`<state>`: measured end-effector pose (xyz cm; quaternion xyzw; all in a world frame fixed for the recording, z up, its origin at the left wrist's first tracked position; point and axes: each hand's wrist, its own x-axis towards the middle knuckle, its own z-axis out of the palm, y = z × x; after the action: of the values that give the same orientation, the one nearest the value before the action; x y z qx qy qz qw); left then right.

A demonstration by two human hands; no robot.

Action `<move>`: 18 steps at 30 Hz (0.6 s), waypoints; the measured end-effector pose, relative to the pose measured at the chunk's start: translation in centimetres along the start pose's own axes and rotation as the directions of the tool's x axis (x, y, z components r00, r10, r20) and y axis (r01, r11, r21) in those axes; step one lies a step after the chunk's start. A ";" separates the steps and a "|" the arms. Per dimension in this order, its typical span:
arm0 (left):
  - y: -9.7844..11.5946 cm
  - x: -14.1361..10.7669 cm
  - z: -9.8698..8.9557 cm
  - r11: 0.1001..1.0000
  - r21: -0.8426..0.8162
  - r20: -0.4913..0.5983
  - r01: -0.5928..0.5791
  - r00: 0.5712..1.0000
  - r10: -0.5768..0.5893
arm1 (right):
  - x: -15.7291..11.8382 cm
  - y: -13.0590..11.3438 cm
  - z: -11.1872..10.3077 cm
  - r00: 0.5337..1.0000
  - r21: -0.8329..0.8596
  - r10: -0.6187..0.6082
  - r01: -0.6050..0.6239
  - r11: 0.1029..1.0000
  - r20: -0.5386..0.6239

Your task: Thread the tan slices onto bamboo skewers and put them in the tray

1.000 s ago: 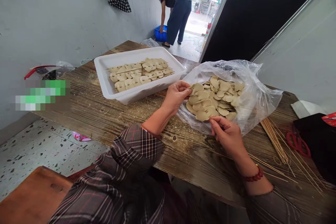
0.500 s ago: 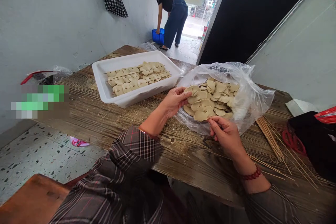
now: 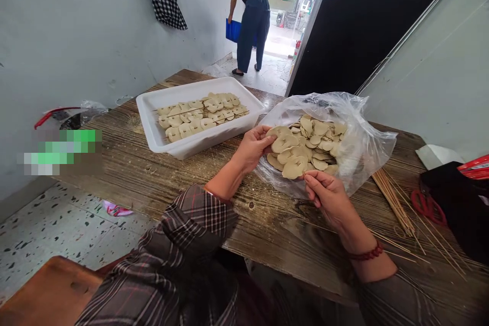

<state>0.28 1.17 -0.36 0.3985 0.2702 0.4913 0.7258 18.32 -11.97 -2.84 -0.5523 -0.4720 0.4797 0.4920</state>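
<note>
My left hand (image 3: 252, 150) pinches the edge of a flat beige slice (image 3: 280, 135) between thumb and fingers. That slice is at the far end of a short row threaded on a thin skewer. With closed fingertips, my right hand (image 3: 327, 194) grips the skewer's near end, just below the nearest slice (image 3: 294, 168). Most of the stick is hidden by the slices. Beneath the row, loose beige slices (image 3: 323, 130) are heaped in an open clear plastic bag (image 3: 357, 150). Left of it, a white tray (image 3: 162, 147) contains rows of skewered slices (image 3: 191, 127).
Bare bamboo skewers (image 3: 393, 204) lie at the right of the wooden table (image 3: 183, 178), near red-handled scissors (image 3: 428, 208) and a black cloth-like item (image 3: 451, 219). Beyond the table, another person (image 3: 254, 15) bends by the doorway with a blue crate (image 3: 232, 30).
The person by the door has lifted the blue crate off the floor and straightened somewhat. My hands stay almost in place on the slices and skewer; the view has shifted slightly.
</note>
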 end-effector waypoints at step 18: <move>0.1 -0.6 0.2 0.984 -0.154 0.137 0.090 0.988 -0.069 | 0.2 0.4 0.4 0.980 -0.419 -0.192 0.195 0.887 0.049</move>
<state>0.18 0.57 -0.12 0.3592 0.1973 0.4546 0.7908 17.91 -11.80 -3.27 -0.5943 -0.6186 0.3168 0.4047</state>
